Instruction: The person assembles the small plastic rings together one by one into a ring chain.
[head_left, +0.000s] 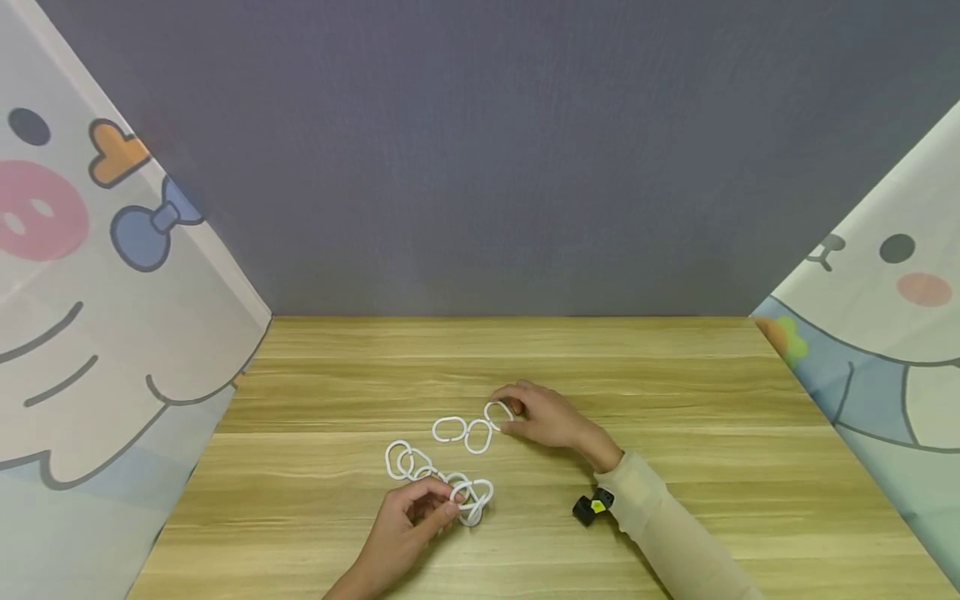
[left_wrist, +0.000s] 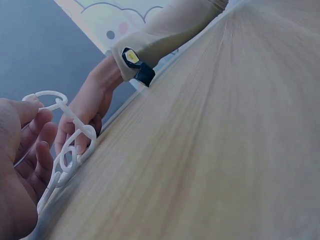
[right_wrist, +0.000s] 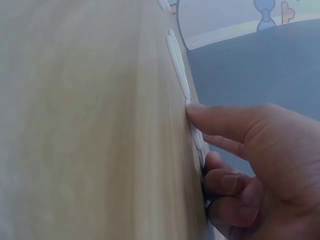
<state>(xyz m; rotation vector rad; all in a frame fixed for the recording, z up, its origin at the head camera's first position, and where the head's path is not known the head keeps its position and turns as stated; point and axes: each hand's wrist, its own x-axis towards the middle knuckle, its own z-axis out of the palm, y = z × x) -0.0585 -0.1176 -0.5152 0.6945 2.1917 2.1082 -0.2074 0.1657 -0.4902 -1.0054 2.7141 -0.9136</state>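
Observation:
My left hand pinches a white plastic chain link between thumb and fingers, at the near middle of the table. From it a chain of several joined links hangs down to the table, and more links trail off to the left. Farther away, my right hand holds a white link lying on the wood, its thumb and index finger at the link's edges. Next to that link, a middle link and a left link lie flat in a row, touching or nearly so.
The wooden table ends at a grey panel at the back. Cartoon-printed panels stand along the left and right. A black strap piece with a yellow tag sits at the right sleeve.

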